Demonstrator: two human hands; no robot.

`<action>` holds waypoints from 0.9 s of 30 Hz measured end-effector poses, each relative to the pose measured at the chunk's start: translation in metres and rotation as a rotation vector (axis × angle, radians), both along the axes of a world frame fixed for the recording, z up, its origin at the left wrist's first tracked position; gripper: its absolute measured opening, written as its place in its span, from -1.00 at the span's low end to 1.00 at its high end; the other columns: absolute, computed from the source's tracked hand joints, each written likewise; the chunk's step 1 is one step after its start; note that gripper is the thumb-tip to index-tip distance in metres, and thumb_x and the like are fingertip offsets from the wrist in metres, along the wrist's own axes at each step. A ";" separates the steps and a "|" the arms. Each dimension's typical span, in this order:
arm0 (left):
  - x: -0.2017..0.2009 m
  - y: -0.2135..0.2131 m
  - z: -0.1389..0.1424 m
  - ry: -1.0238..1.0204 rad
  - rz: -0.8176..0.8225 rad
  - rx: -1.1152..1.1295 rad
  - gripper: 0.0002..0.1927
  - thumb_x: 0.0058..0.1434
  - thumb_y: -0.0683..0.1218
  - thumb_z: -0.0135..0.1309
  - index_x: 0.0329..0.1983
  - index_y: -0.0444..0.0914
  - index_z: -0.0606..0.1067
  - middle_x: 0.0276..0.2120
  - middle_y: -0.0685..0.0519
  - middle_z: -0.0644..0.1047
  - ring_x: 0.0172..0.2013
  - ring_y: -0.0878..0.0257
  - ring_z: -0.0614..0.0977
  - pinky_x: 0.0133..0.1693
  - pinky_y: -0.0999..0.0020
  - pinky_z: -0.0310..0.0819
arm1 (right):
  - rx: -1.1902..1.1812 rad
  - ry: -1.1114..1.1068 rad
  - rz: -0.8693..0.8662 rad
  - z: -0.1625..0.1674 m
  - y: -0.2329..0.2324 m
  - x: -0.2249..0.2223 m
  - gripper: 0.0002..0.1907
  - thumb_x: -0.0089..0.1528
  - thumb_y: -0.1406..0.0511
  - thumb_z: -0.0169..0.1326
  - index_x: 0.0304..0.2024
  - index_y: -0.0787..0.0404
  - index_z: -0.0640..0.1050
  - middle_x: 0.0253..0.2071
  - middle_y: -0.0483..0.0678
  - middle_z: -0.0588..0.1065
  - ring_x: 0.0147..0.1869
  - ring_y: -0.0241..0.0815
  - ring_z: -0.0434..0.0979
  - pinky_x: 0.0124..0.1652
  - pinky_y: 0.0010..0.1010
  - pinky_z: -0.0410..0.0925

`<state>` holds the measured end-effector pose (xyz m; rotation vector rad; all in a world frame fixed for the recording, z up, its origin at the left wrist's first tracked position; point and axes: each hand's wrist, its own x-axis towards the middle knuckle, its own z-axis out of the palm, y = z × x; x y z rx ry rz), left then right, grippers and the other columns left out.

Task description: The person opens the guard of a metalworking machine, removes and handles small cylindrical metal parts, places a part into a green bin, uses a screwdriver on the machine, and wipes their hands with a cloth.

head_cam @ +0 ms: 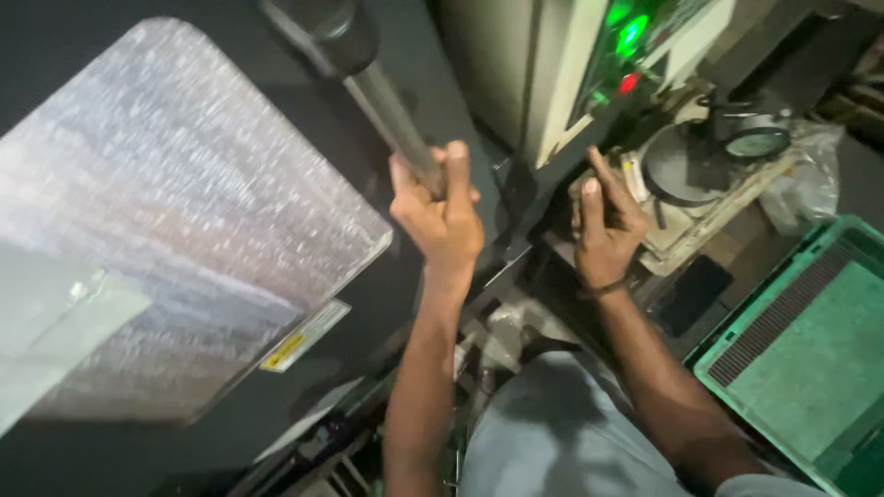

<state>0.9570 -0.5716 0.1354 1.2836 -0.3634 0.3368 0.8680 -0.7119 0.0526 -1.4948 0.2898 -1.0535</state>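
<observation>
1. Dim machinery filled your head view, with a scratched grey door panel [175,212] at left.
2. Your left hand [440,212] was wrapped around the metal handle bar [391,115].
3. Your right hand [603,225] rested half-open, forefinger out, near the control panel [635,46] with green and red lights.
4. A green crate [810,359] sat at right; I cannot tell its contents.
5. A yellow-and-white warning label [304,336] lay below the door panel.
</observation>
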 end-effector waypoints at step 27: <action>-0.330 0.111 -0.306 0.932 0.072 1.429 -0.66 0.26 0.01 0.07 0.06 -0.22 0.47 -0.11 -0.12 0.55 -0.16 -0.16 0.59 -0.08 -0.20 0.35 | -0.818 0.694 1.178 -0.179 0.065 -0.085 -0.75 0.28 0.24 0.21 -0.11 0.29 0.65 -0.24 0.06 0.61 -0.19 -0.16 0.63 -0.17 -0.26 0.44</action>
